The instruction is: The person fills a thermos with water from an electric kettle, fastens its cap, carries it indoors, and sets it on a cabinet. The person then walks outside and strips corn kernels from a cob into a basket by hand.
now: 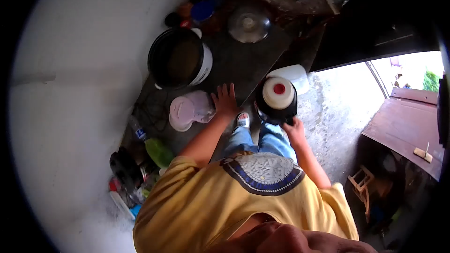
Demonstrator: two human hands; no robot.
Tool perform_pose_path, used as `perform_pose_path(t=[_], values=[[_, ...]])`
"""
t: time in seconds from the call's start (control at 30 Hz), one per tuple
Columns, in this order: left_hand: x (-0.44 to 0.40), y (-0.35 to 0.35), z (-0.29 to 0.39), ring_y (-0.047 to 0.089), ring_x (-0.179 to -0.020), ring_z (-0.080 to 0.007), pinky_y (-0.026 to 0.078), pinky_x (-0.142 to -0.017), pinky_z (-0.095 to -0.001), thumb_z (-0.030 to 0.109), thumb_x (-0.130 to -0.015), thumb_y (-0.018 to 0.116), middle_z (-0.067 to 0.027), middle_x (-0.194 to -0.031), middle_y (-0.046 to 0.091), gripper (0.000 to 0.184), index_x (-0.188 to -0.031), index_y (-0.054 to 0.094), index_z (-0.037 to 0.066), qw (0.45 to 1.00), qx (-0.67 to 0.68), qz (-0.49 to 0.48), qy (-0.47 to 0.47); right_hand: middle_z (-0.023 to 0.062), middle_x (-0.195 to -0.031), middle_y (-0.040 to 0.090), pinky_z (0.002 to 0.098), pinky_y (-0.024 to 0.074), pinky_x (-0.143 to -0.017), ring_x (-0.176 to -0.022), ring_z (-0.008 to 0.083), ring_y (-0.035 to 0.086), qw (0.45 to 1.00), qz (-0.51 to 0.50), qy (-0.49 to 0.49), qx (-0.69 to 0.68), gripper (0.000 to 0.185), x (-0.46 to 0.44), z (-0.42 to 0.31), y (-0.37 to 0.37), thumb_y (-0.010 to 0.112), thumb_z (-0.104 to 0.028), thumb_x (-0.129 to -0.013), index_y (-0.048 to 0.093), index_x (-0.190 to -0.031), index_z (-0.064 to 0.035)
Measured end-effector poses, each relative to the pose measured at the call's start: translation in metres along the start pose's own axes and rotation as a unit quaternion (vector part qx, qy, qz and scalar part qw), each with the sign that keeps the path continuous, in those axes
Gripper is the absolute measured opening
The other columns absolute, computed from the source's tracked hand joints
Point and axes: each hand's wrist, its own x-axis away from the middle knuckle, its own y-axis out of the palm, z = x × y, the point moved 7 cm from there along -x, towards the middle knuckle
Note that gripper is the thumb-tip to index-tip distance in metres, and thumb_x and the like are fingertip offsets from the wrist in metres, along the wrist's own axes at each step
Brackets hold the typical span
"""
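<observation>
My left hand [226, 102] lies with fingers spread on the dark tabletop [229, 68], beside a pink plastic container [190, 109]. Its fingertips are close to the container; whether they touch it I cannot tell. With my right hand [293, 130] I grip a dark thermos jug [277, 112] at its near side, by what looks like the handle. The jug has a cream top with a red button in the middle. It is held off the table's right edge, over the floor near my legs.
A large black-and-white pot [203, 68] stands by the wall, with a metal lid [249, 24] behind it. Past the jug is a white plastic container [295, 76]. Bottles and bags [158, 152] crowd the left. A brown door [408, 119] and a wooden stand [361, 182] are at right.
</observation>
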Motion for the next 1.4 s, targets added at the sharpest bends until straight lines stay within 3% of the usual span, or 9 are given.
perform_pose_path(t=[0.1, 0.4, 0.47, 0.53, 0.6, 0.73, 0.93, 1.2, 1.4], values=[[-0.005, 0.01, 0.008, 0.027, -0.148, -0.0449, 0.023, -0.108, -0.0794, 0.054, -0.07, 0.085, -0.0177, -0.162, 0.029, 0.117, -0.162, 0.019, 0.026, 0.995, -0.079, -0.064, 0.011, 0.0014, -0.098, 0.07, 0.0258, 0.0477, -0.076, -0.083, 0.0088, 0.059, 0.995, 0.065, 0.006, -0.082, 0.029, 0.053, 0.009, -0.039, 0.064, 0.003, -0.079, 0.068, -0.108, 0.003], [-0.041, 0.049, -0.005, 0.047, -0.135, -0.0408, 0.043, -0.106, -0.0583, 0.048, -0.075, 0.082, -0.0173, -0.15, 0.046, 0.091, -0.15, 0.042, 0.016, 0.992, 0.017, -0.111, -0.066, -0.0004, -0.091, 0.068, 0.0257, 0.0464, -0.073, -0.078, 0.0093, 0.06, 0.923, 0.31, 0.026, -0.224, 0.029, 0.179, 0.105, -0.187, 0.064, 0.001, -0.079, 0.069, -0.107, -0.0009], [-0.051, 0.068, 0.018, 0.049, -0.133, -0.0393, 0.042, -0.107, -0.0578, 0.061, -0.077, 0.078, -0.0173, -0.147, 0.05, 0.093, -0.148, 0.045, 0.011, 0.877, 0.42, -0.233, -0.02, -0.0018, -0.085, 0.066, 0.0254, 0.0442, -0.066, -0.072, 0.0083, 0.057, 0.904, 0.372, 0.039, -0.209, 0.025, 0.205, 0.119, -0.229, 0.064, -0.001, -0.079, 0.07, -0.103, -0.001], [-0.016, 0.044, 0.067, 0.051, -0.131, -0.0403, 0.039, -0.11, -0.0565, 0.073, -0.077, 0.072, -0.0169, -0.149, 0.047, 0.101, -0.151, 0.041, 0.011, 0.671, 0.63, -0.296, -0.254, -0.0018, -0.087, 0.067, 0.0245, 0.0445, -0.073, -0.077, 0.0087, 0.057, 0.897, 0.396, 0.059, -0.188, 0.021, 0.222, 0.137, -0.269, 0.064, -0.001, -0.08, 0.069, -0.1, -0.0019], [0.005, 0.004, 0.153, 0.051, -0.131, -0.0442, 0.033, -0.116, -0.0583, 0.078, -0.076, 0.069, -0.0198, -0.149, 0.046, 0.111, -0.156, 0.032, 0.009, 0.502, 0.75, -0.33, -0.277, -0.003, -0.086, 0.067, 0.0244, 0.0451, -0.072, -0.077, 0.0079, 0.057, 0.883, 0.422, 0.039, -0.204, 0.019, 0.234, 0.141, -0.309, 0.065, -0.002, -0.078, 0.07, -0.096, -0.0016], [0.007, -0.024, 0.334, 0.054, -0.13, -0.0453, 0.041, -0.111, -0.0567, 0.076, -0.076, 0.072, -0.0227, -0.147, 0.048, 0.111, -0.154, 0.033, 0.008, 0.426, 0.797, -0.389, -0.177, -0.0042, -0.083, 0.066, 0.0245, 0.0458, -0.069, -0.075, 0.0062, 0.056, 0.877, 0.44, 0.022, -0.194, 0.021, 0.231, 0.165, -0.386, 0.064, -0.001, -0.075, 0.071, -0.095, -0.0005], [0.024, -0.057, 0.632, 0.06, -0.124, -0.0395, 0.049, -0.107, -0.0504, 0.069, -0.08, 0.075, -0.0208, -0.144, 0.051, 0.1, -0.151, 0.037, 0.009, 0.418, 0.754, -0.505, -0.026, -0.0008, -0.081, 0.07, 0.0274, 0.0499, -0.07, -0.074, 0.0077, 0.06, 0.881, 0.444, 0.044, -0.159, 0.028, 0.209, 0.169, -0.509, 0.065, -0.005, -0.073, 0.073, -0.099, 0.0013], [-0.007, -0.028, 0.915, 0.055, -0.127, -0.0216, 0.038, -0.114, -0.0395, 0.047, -0.095, 0.071, -0.0074, -0.133, 0.059, 0.063, -0.139, 0.051, 0.006, 0.541, 0.673, -0.483, 0.148, 0.0006, -0.069, 0.063, 0.0282, 0.0457, -0.058, -0.063, 0.0081, 0.056, 0.882, 0.445, 0.029, -0.15, 0.022, 0.116, 0.083, -0.675, 0.067, -0.009, -0.073, 0.07, -0.092, 0.0022], [-0.056, -0.059, 1.074, 0.048, -0.132, -0.0201, 0.037, -0.113, -0.0364, 0.036, -0.084, 0.085, -0.0116, -0.14, 0.053, 0.087, -0.147, 0.035, 0.002, 0.618, 0.602, -0.426, 0.272, -0.0024, -0.076, 0.065, 0.0256, 0.0456, -0.062, -0.068, 0.0063, 0.056, 0.867, 0.454, -0.013, -0.206, 0.021, 0.021, -0.002, -0.8, 0.066, -0.004, -0.075, 0.071, -0.095, 0.0028]])
